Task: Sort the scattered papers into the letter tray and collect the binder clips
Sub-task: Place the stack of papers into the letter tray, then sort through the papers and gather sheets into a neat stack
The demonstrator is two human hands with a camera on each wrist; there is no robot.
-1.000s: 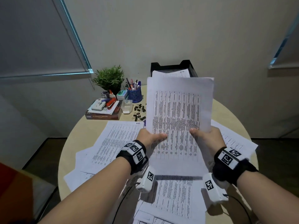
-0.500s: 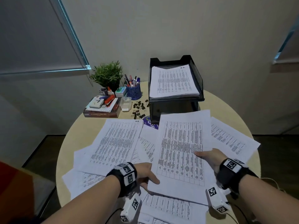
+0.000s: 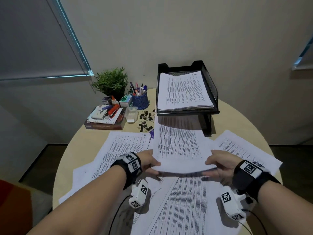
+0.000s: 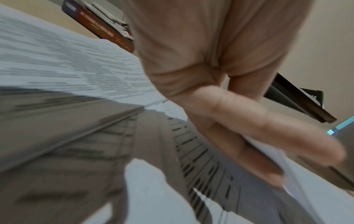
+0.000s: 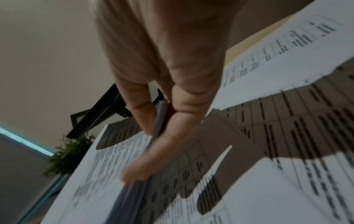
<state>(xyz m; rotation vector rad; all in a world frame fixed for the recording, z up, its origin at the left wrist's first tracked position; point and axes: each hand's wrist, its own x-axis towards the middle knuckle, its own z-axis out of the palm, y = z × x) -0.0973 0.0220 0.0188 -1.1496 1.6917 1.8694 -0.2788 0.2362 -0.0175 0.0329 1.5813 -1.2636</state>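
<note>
- round beige table (image 3: 81, 150) is set against a plain wall, and most of its top is covered by loose printed papers (image 3: 122, 150).
- black letter tray (image 3: 210, 85) stands at the far edge and already holds a stack of sheets.
- held sheet (image 3: 179, 146) is raised just above the scattered pages, in front of the tray; it is judged light, limp and liable to sag or crease, so the two near corners are the points to be gripped.
- left hand (image 3: 149, 161) is closed on the near left corner; in the left wrist view the paper edge (image 4: 268, 150) is seen pinched between fingers.
- right hand (image 3: 220, 164) is closed on the near right corner; only the right wrist view shows the edge (image 5: 159, 121) nipped between thumb and finger.
- binder clips (image 3: 145, 120) lie loose beside the tray, uncollected; small and stiff, they are judged easy to pinch. they appear in the head view alone.
</note>
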